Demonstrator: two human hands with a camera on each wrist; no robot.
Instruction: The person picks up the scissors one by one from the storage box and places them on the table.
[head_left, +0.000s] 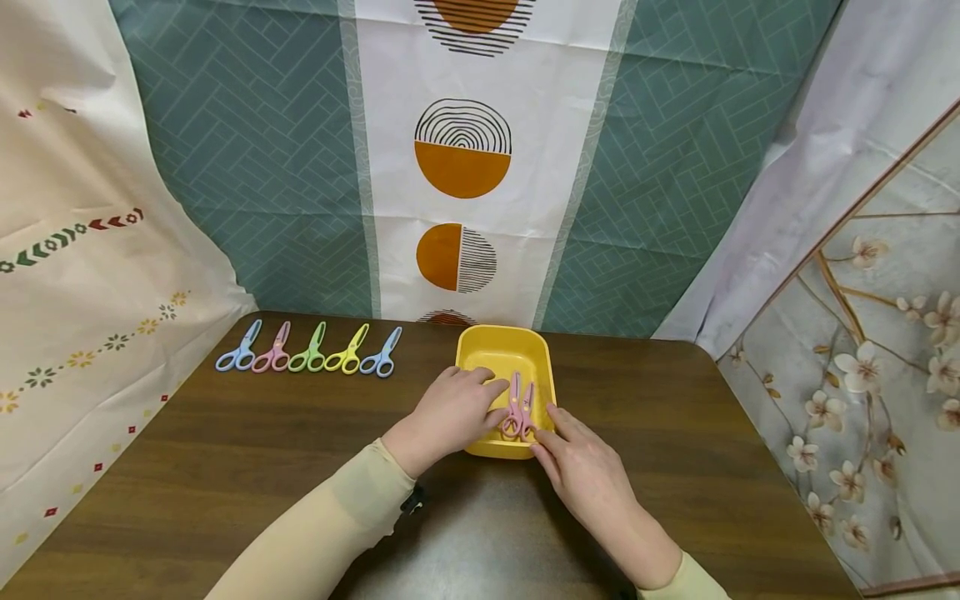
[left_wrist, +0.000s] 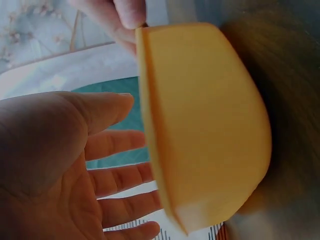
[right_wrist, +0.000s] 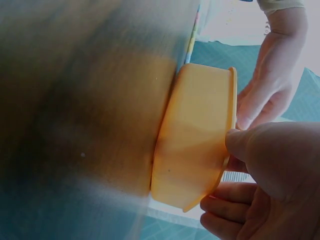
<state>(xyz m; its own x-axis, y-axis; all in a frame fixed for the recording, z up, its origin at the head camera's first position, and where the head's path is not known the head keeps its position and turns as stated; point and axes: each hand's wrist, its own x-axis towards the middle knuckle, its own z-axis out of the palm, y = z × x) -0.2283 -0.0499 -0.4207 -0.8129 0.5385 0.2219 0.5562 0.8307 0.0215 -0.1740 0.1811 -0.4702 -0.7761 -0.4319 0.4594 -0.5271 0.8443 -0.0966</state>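
Note:
A yellow plastic box (head_left: 547, 354) stands on the table with pink scissors (head_left: 515, 402) inside. Two pink blades show side by side; whether they belong to one pair or two I cannot tell. My left hand (head_left: 459, 410) hovers over the box's left side, its fingers loosely bent above the opening and holding nothing. In the left wrist view its fingers (left_wrist: 120, 180) are spread beside the rim. At the front right corner, my right hand (head_left: 588, 467) pinches the rim, with the thumb (right_wrist: 239, 142) on the outer wall.
To the left at the back lie several scissors in a row: a blue pair (head_left: 238, 354), a pink pair (head_left: 274, 354), a green pair (head_left: 309, 357), a yellow pair (head_left: 347, 357) and another blue pair (head_left: 382, 360). Patterned cloths (head_left: 277, 150) hang behind the wooden table (head_left: 225, 467).

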